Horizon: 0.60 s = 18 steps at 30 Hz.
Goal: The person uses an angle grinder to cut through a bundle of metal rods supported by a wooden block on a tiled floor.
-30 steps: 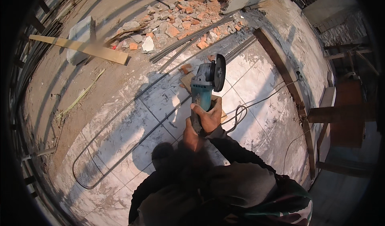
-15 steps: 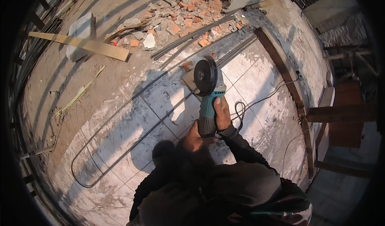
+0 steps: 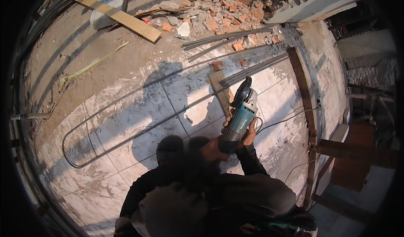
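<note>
A teal and black angle grinder (image 3: 240, 120) is held in both my hands above the tiled floor, its dark disc (image 3: 241, 93) pointing away from me. My right hand (image 3: 250, 134) wraps the right side of its body. Around the rear end of the grip closes my left hand (image 3: 211, 150), partly in shadow. Beyond the disc, a bundle of steel rods (image 3: 256, 70) lies across a short wooden board (image 3: 219, 84). One long bent rod (image 3: 139, 132) stretches from there to a U-shaped loop at the left.
Broken brick and concrete rubble (image 3: 210, 20) is heaped at the far side. A plank (image 3: 113, 15) leans over a pale block (image 3: 110, 1) at the upper left. A dark beam (image 3: 304, 98) edges the floor on the right, with a black cable (image 3: 280, 118) running toward it.
The grinder has moved right and slightly down in view, and its disc has turned more edge-on. My view has shifted. Both hands stay on the grinder.
</note>
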Motion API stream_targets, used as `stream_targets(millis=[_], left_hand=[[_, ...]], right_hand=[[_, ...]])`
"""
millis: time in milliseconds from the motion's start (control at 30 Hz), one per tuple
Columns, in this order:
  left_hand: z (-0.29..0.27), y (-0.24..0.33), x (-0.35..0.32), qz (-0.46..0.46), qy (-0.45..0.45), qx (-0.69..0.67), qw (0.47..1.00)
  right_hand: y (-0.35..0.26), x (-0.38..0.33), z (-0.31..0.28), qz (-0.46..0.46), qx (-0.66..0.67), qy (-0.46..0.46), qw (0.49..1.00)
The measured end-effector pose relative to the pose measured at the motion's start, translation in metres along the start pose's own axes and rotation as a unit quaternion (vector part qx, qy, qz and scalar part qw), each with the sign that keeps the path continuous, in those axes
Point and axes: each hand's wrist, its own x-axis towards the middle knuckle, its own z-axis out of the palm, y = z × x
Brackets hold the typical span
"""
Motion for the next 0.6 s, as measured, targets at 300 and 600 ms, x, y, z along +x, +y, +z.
stream_targets(millis=[300,600], left_hand=[[-0.006,-0.036,0.018,-0.024,-0.085,-0.067,0.994],[0.005,-0.019,0.02,-0.056,0.036,-0.04,0.997]], right_hand=[[-0.002,0.008,-0.018,0.031,-0.009,0.008,0.999],[-0.003,0.021,0.009,-0.107,-0.412,0.191,0.884]])
